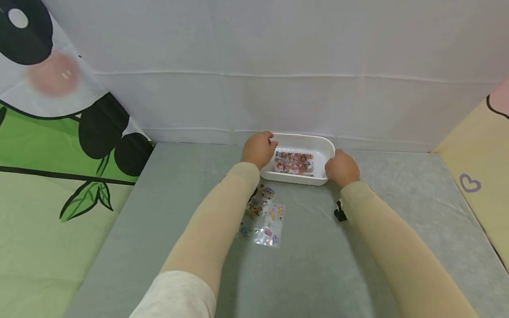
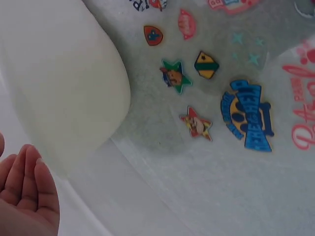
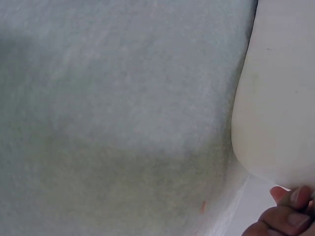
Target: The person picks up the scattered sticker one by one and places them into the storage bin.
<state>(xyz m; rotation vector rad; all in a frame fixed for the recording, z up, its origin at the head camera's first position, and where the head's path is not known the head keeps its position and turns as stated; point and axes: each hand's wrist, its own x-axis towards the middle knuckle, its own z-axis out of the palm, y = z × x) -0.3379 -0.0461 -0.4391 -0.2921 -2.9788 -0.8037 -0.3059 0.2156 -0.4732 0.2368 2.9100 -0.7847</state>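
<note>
A white plastic tray (image 1: 294, 180) stands at the back of the grey table, against the wall. A colourful sticker sheet (image 1: 294, 164) lies inside it. At the tray's left end is my left hand (image 1: 257, 149); the left wrist view shows its fingers (image 2: 30, 179) loosely bent beside the rim, not wrapped round it. My right hand (image 1: 343, 168) holds the tray's right end, with curled fingers (image 3: 290, 216) at the rim in the right wrist view. Clear sticker sheets (image 1: 270, 225) with small cartoon prints lie in front of the tray, partly hidden by my left forearm.
A pale cloth wall (image 1: 294, 106) rises right behind the tray. Printed cloth with a cartoon face and green shapes (image 1: 59, 145) hangs at the left, and a yellow cloth (image 1: 477, 163) at the right. The grey tabletop (image 1: 310, 265) extends toward me.
</note>
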